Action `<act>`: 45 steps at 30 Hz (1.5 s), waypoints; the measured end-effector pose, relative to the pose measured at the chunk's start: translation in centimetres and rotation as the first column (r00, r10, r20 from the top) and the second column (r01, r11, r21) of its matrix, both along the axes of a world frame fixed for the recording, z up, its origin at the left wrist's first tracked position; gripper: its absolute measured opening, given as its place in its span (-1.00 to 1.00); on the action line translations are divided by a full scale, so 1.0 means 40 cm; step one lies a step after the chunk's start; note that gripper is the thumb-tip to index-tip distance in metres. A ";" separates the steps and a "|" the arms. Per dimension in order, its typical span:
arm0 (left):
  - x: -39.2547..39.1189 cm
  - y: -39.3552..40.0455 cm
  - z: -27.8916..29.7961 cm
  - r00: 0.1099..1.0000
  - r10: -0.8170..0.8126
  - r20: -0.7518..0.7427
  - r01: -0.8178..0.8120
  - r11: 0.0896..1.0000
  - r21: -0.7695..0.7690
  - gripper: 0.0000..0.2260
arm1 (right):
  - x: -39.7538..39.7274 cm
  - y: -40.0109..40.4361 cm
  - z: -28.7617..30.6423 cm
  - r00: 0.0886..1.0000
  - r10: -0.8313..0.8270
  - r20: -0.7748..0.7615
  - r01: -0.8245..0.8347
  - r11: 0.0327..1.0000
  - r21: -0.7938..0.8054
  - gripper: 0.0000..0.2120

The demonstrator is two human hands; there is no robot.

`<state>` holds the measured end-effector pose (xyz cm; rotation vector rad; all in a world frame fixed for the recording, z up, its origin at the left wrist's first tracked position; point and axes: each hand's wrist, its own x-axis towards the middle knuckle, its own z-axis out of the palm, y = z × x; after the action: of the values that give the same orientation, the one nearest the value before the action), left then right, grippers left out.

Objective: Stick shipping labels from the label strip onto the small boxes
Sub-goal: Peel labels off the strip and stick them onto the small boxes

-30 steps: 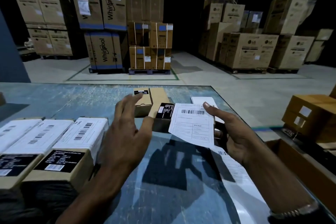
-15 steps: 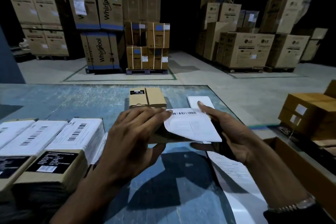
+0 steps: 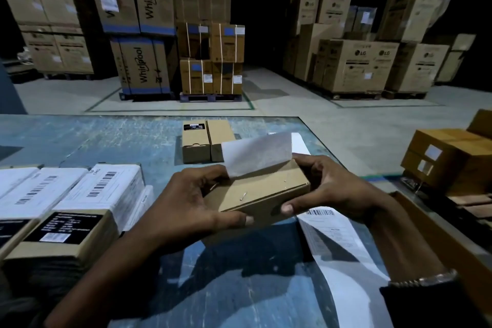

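Both hands hold a small brown box (image 3: 263,193) just above the blue table (image 3: 106,141). My left hand (image 3: 186,208) grips its left end, thumb along the near edge. Gripping the right end is my right hand (image 3: 330,189), thumb on the near side. A peeled white label (image 3: 257,157) stands up from the box's far edge with its blank side toward me, stuck or held there; which one I cannot tell. The label strip (image 3: 338,239) trails off the table's right side under my right arm. Two unlabelled small boxes (image 3: 205,140) stand farther back.
Several labelled boxes (image 3: 69,194) are stacked at the left near edge of the table. An open carton (image 3: 452,234) stands low at the right, with brown parcels (image 3: 452,160) behind it. Tall cartons on pallets line the warehouse floor beyond.
My left hand went from reaching for the box to gripping it. Both hands lifted the box nearer and turned it. The label flipped up, printed face now away from me.
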<state>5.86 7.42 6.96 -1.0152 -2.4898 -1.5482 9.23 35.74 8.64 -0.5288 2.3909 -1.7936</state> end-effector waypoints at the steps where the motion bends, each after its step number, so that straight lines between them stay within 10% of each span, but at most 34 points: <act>1: -0.002 0.001 -0.002 1.000 -0.018 0.014 0.019 1.000 -0.003 -0.48 | -0.002 0.001 -0.007 1.000 -0.010 0.003 0.010 1.000 0.000 -0.44; 21: -0.058 -0.014 -0.046 0.994 0.011 0.105 0.012 0.977 -0.213 -0.41 | -0.049 -0.020 -0.098 0.975 0.074 0.211 -0.080 0.997 0.019 -0.29; 45: 0.003 -0.007 -0.096 0.929 -0.064 -0.364 -0.072 0.935 -0.347 -0.44 | -0.046 -0.028 -0.112 0.966 0.140 0.218 -0.119 0.987 -0.106 -0.47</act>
<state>5.99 7.13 3.10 -1.2082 -2.5295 -0.8091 7.37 34.63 4.18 -0.4523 2.0844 -1.8080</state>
